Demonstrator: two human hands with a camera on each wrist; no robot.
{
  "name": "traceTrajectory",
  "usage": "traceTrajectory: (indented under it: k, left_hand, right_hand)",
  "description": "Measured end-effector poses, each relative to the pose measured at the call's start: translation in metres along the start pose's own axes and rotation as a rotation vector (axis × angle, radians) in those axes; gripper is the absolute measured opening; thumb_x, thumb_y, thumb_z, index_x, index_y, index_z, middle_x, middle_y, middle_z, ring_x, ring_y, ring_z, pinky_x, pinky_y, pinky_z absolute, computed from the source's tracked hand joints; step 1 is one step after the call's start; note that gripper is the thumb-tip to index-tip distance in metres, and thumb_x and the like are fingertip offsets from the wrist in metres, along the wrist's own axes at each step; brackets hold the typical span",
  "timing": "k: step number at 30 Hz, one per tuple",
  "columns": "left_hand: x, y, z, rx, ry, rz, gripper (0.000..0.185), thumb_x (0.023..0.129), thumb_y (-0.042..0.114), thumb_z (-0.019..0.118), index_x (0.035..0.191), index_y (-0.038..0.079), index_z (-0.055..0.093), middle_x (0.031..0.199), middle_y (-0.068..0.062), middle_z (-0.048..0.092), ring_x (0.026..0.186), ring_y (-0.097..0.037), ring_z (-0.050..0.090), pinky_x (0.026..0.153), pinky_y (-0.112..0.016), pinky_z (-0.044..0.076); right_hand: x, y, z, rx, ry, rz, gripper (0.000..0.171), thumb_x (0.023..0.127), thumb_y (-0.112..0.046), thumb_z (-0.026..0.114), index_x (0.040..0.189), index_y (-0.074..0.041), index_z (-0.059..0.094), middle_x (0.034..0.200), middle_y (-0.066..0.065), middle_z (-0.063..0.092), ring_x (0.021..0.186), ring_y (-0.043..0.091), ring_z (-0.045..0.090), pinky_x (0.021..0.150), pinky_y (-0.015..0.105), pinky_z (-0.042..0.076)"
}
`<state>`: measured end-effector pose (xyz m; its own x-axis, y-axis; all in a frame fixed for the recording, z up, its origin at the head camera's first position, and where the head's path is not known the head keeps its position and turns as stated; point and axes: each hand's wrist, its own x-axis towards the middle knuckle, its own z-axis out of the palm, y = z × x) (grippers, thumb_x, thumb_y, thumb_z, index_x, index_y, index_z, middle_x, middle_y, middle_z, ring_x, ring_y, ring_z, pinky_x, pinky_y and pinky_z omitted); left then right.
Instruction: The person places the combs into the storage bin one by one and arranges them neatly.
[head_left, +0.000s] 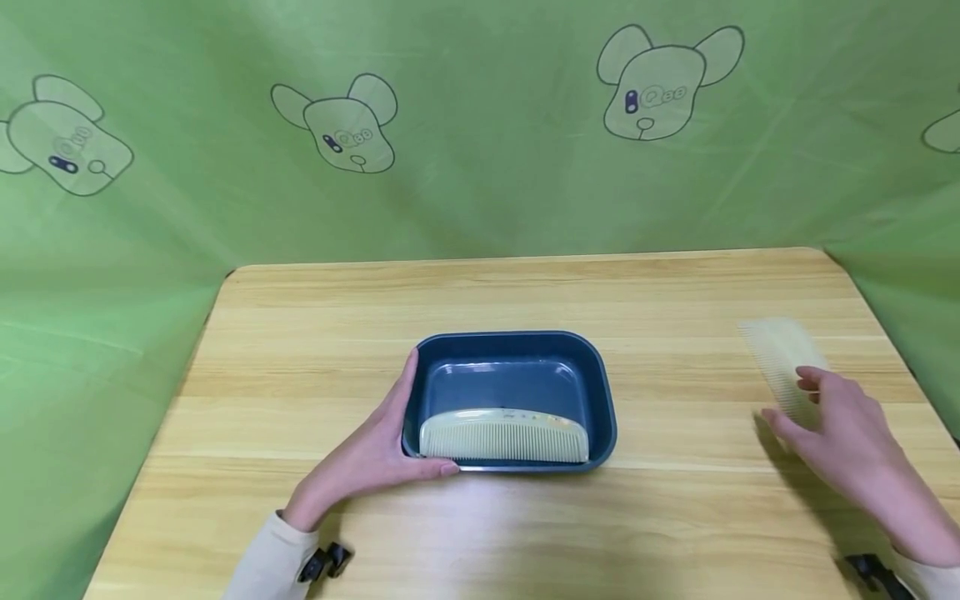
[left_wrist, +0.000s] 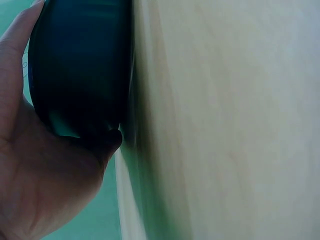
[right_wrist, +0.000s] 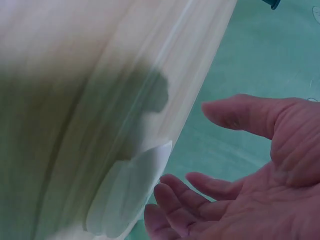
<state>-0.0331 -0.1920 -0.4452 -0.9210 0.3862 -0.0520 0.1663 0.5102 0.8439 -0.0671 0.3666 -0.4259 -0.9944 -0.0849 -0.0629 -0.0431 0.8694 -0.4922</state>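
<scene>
Dark-blue plastic forms the tray [head_left: 600, 392], which is steadied at its left wall by the left hand [head_left: 375, 454], fingers straight along the rim and thumb against the front edge. One pale comb [head_left: 504, 436] is already seated against the tray's front wall. A second comb [head_left: 780, 362], blurred, lies just beside the right hand [head_left: 840, 429], whose fingers are spread and not yet closed on it. The pick-up step is judged to be in hand; a pinch on this comb's spine is called for next.
</scene>
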Motion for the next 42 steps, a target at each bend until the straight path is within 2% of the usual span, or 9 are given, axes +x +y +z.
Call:
traceTrajectory:
  k: [7, 15, 23, 29, 35, 42]
  left_hand:
    - [0.0, 0.001, 0.001, 0.003, -0.003, -0.009, 0.147, 0.08, 0.054, 0.097, 0.173, 0.038, -0.016, 0.182, -0.001, -0.001, 0.164, -0.029, 0.017, 0.126, -0.058, 0.027]
    - [0.001, 0.003, 0.0, -0.002, 0.004, 0.005, 0.147, 0.08, 0.052, 0.098, 0.174, 0.036, -0.015, 0.182, -0.002, 0.0, 0.163, -0.03, 0.017, 0.126, -0.059, 0.028]
    - [0.001, 0.003, 0.001, -0.004, -0.001, 0.001, 0.147, 0.08, 0.051, 0.098, 0.174, 0.036, -0.015, 0.182, -0.002, 0.0, 0.164, -0.03, 0.017, 0.126, -0.058, 0.027]
    - [0.0, 0.003, 0.0, 0.003, -0.003, -0.007, 0.147, 0.081, 0.052, 0.098, 0.174, 0.036, -0.016, 0.182, -0.003, -0.003, 0.164, -0.031, 0.014, 0.127, -0.058, 0.025]
    - [-0.002, 0.003, 0.0, 0.01, -0.003, -0.008, 0.147, 0.081, 0.053, 0.097, 0.174, 0.036, -0.016, 0.181, -0.003, -0.004, 0.164, -0.03, 0.012, 0.127, -0.058, 0.024]
    - [-0.002, 0.003, 0.0, 0.01, -0.001, -0.01, 0.147, 0.081, 0.054, 0.097, 0.173, 0.037, -0.016, 0.181, -0.002, -0.004, 0.164, -0.03, 0.013, 0.127, -0.058, 0.025]
  right_hand:
    - [0.002, 0.005, 0.001, -0.016, 0.022, 0.021, 0.086, 0.1, -0.008, 0.076, 0.153, 0.032, 0.02, 0.134, 0.055, 0.038, 0.118, 0.072, 0.035, 0.094, 0.084, 0.032]
    - [0.004, 0.01, 0.0, -0.037, 0.042, 0.066, 0.089, 0.094, 0.0, 0.076, 0.152, 0.033, 0.017, 0.135, 0.058, 0.029, 0.129, 0.078, 0.019, 0.107, 0.088, 0.017]
    - [0.005, 0.009, -0.003, -0.066, 0.007, 0.14, 0.09, 0.101, -0.013, 0.075, 0.154, 0.03, 0.017, 0.142, 0.062, 0.017, 0.132, 0.082, 0.012, 0.092, 0.094, 0.023]
    - [0.006, 0.014, -0.003, -0.057, 0.006, 0.135, 0.09, 0.102, -0.013, 0.075, 0.152, 0.033, 0.016, 0.137, 0.06, 0.023, 0.129, 0.079, 0.015, 0.094, 0.087, 0.028]
    - [0.008, 0.023, -0.003, -0.059, 0.009, 0.128, 0.093, 0.101, -0.018, 0.078, 0.149, 0.036, 0.018, 0.133, 0.064, 0.023, 0.126, 0.078, 0.018, 0.092, 0.085, 0.029]
    - [0.01, 0.024, -0.006, -0.045, -0.043, 0.125, 0.097, 0.103, -0.02, 0.076, 0.154, 0.032, 0.011, 0.132, 0.062, 0.024, 0.115, 0.072, 0.034, 0.076, 0.083, 0.042]
